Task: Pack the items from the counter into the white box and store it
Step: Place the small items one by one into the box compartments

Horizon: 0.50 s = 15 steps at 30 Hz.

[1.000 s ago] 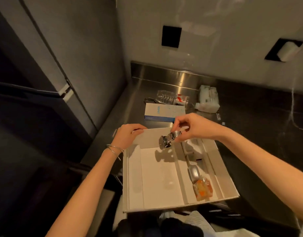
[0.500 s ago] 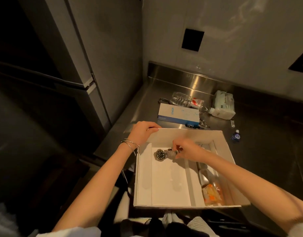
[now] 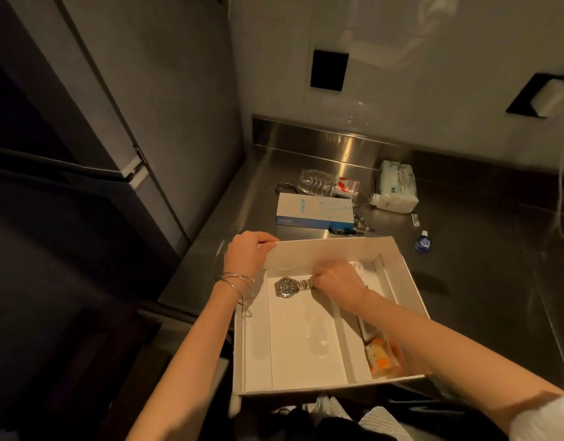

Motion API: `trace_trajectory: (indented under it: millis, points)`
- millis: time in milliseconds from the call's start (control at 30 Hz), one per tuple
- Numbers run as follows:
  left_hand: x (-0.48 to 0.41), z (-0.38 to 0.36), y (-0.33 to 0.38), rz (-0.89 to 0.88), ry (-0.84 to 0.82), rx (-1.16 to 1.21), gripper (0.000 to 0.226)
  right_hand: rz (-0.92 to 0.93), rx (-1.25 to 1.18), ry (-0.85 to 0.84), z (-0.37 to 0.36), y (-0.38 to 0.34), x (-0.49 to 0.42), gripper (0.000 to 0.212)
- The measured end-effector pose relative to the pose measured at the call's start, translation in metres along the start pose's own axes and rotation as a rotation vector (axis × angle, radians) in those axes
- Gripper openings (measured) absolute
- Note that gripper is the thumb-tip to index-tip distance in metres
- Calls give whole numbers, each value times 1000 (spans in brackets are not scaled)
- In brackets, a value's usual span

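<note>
Inside white box [image 3: 401, 278]: watch [image 3: 288, 286] beside right hand [image 3: 336, 281], strap pinched.

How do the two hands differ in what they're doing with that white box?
The left hand grips the white box by its far left corner, while the right hand reaches down inside it. The left hand holds only cardboard; the right hand pinches the band of a wristwatch lying face up in the middle compartment. The left wrist wears thin bangles; the right wrist is bare. Both are bare hands touching the same box.
</note>
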State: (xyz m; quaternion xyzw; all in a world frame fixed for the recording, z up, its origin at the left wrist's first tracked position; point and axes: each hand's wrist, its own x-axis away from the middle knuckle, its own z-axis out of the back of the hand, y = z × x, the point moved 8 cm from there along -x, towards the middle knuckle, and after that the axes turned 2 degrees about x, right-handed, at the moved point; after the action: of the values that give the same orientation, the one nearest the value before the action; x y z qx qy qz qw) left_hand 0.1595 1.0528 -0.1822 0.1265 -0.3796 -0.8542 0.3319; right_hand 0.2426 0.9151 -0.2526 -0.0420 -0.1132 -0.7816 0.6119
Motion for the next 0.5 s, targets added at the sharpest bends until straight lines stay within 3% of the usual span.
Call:
trace_trajectory:
  millis: [67,267,400,500]
  points:
    - [1,2,-1,10,31,4,19,8,-88,23,12,3,7,8]
    - [1,-2,-3,-3,12,15,20,-27,-479,124,83,60,47,21]
    - [-1,-3,-6,-5,22,4,19,-233,-635,298,109,134,57,21]
    - [-1,-3,-4,-9,37,-3,19,-458,-722,207,72,185,36,21]
